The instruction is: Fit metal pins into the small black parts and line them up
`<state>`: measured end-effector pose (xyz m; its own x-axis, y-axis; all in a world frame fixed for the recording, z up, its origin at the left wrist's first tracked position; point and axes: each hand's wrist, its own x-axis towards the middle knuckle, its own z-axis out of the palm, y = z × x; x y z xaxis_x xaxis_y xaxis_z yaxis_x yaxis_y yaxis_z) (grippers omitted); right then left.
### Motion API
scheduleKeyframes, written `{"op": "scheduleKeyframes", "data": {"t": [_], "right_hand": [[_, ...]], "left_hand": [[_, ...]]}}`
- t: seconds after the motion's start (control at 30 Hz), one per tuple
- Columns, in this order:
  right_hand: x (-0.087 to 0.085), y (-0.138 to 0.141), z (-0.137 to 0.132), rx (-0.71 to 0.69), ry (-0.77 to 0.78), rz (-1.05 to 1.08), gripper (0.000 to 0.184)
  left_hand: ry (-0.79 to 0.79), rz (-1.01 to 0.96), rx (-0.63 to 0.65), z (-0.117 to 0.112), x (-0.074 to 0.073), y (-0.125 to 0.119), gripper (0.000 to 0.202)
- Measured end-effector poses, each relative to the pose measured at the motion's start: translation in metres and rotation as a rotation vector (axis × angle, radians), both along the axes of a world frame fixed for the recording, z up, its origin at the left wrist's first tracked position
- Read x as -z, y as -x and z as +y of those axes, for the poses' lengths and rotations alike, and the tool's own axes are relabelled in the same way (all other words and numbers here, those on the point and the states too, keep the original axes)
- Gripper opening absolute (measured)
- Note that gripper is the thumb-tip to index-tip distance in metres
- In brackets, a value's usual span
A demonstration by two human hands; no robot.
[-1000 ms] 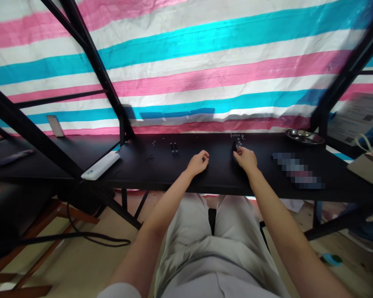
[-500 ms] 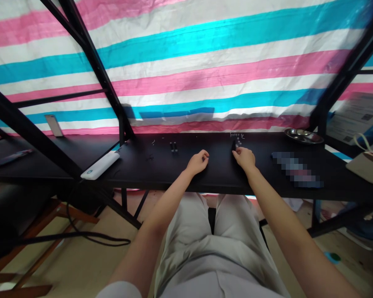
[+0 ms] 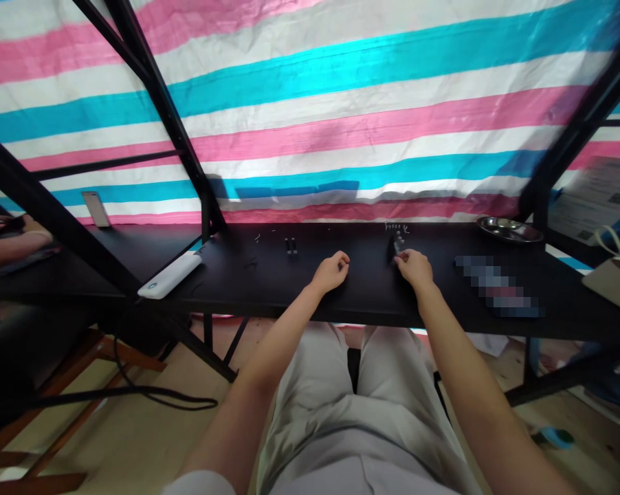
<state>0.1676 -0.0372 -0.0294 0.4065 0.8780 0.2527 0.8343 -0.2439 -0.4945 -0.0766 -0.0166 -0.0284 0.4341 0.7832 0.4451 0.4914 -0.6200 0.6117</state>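
My left hand [image 3: 331, 271] rests on the black table [image 3: 238, 282], fingers curled together; a small dark bit shows at the fingertips, too small to name. My right hand [image 3: 416, 267] has thumb and fingers pinched at the near side of a little group of dark parts [image 3: 391, 246] and clear parts [image 3: 399, 240]. What sits in that pinch is too small to make out. Behind it, a row of tiny whitish pieces [image 3: 395, 227] lies near the table's back edge. Two small dark pieces with light ends [image 3: 290, 246] stand side by side, left of my left hand.
A long white case [image 3: 170, 275] lies at left beside a black frame post [image 3: 173, 130]. A metal dish [image 3: 511, 230] and a blurred-out packet [image 3: 498, 287] are at right, with a beige bag [image 3: 616, 278] beyond. Another person's arm [image 3: 14, 249] reaches in at far left.
My right hand has shifted slightly to the right and down, still by the small parts. My left hand stays nearly in place. Another person's arm has come into view at far left.
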Motion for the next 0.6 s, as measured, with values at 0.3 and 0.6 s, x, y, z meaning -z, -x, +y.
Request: {"op": "scheduleKeyframes", "data": {"t": [0.3,0.6], "right_hand": [[-0.0027,0.001,-0.0025,0.067,0.041,-0.017,0.026],[-0.0076,0.0047,-0.0043,0.099,0.089,-0.027,0.03]], "left_hand": [[0.012,0.011,-0.013,-0.0011,-0.0018,0.0,0.015],[0.018,0.016,-0.02,-0.0007,-0.0014,-0.0004,0.015]]}}
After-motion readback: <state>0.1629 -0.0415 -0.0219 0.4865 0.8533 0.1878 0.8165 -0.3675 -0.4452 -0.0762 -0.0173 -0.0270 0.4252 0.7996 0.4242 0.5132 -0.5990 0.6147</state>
